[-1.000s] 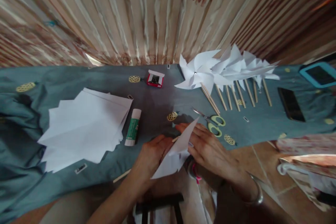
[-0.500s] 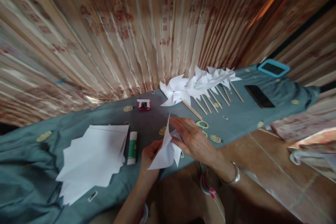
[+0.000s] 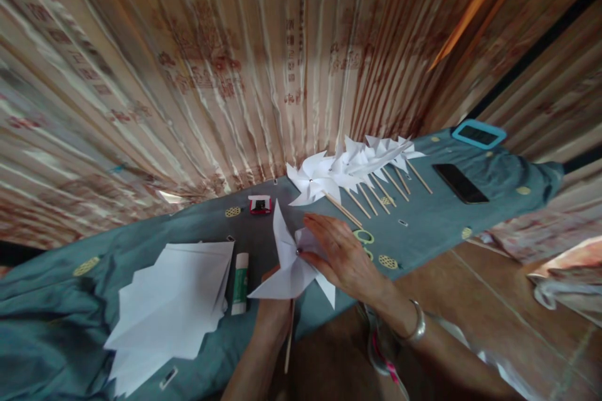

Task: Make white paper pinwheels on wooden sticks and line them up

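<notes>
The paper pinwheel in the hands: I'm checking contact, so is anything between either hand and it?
Nothing visible. The right hand presses straight on the paper pinwheel. The left hand is mostly hidden beneath it, apparently holding its wooden stick.

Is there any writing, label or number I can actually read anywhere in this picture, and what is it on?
None can be read.
Curtain: reddish printed characters, too blurred to read.
Glue stick: green label, print too small.
Small red box: no legible text.
Tags on the cloth: too small.
</notes>
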A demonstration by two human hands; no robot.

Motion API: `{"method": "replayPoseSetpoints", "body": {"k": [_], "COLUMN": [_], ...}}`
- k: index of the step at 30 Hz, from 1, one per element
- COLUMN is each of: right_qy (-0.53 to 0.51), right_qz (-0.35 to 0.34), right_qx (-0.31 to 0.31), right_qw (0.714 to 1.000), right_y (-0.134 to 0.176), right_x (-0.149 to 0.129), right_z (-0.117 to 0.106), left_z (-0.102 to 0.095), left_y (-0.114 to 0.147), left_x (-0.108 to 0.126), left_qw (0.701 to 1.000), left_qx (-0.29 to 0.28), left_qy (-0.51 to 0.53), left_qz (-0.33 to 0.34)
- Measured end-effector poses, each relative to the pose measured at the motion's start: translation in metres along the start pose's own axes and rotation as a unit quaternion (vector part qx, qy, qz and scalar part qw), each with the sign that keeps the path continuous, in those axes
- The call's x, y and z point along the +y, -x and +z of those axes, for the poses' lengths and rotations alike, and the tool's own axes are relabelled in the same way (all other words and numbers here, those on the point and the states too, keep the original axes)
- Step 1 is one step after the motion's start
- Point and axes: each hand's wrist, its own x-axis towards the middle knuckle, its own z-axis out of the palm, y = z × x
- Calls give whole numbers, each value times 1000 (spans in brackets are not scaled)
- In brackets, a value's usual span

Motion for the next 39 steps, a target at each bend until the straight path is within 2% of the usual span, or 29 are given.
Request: {"method": "replayPoseSetpoints", "body": {"k": [2, 7, 9, 11, 13, 15, 18, 21, 24, 26, 29, 39], "right_qy": [-8, -42, -67, -111, -183, -273, -413, -492, -520, -517, -502, -499], "right_qz": [9, 50, 95, 171, 245, 282, 311, 327, 349, 363, 366, 353], "right_qx": [7, 36, 52, 55, 16, -67, -168, -212, -226, -225, -220, -195], "right_qw": [1000, 997, 992, 977, 952, 917, 839, 778, 746, 742, 752, 767], "right_y": [0, 3, 7, 11, 17, 23, 33, 39, 42, 43, 43, 31], "right_x": [0, 6, 8, 8, 4, -6, -27, -47, -57, -57, -55, -46], "right_z": [-1, -5, -4, 0, 7, 17, 33, 46, 54, 58, 60, 49], "left_z": [3, 6, 5, 4, 2, 0, -1, -2, -1, -1, -1, 0], "left_y": [1, -3, -6, -10, -13, -14, -13, -12, -11, -10, -9, -3], "left_x": [9, 32, 39, 46, 52, 58, 63, 65, 64, 63, 61, 53], "left_qw": [1000, 998, 997, 995, 993, 990, 986, 986, 986, 985, 985, 990], "left_qx": [-7, 26, 41, 52, 62, 70, 76, 76, 75, 78, 81, 61], "left_qy": [18, 51, 65, 79, 94, 114, 139, 144, 148, 150, 148, 125], "left_qz": [-6, -2, 6, 19, 34, 44, 46, 41, 34, 32, 26, -8]}}
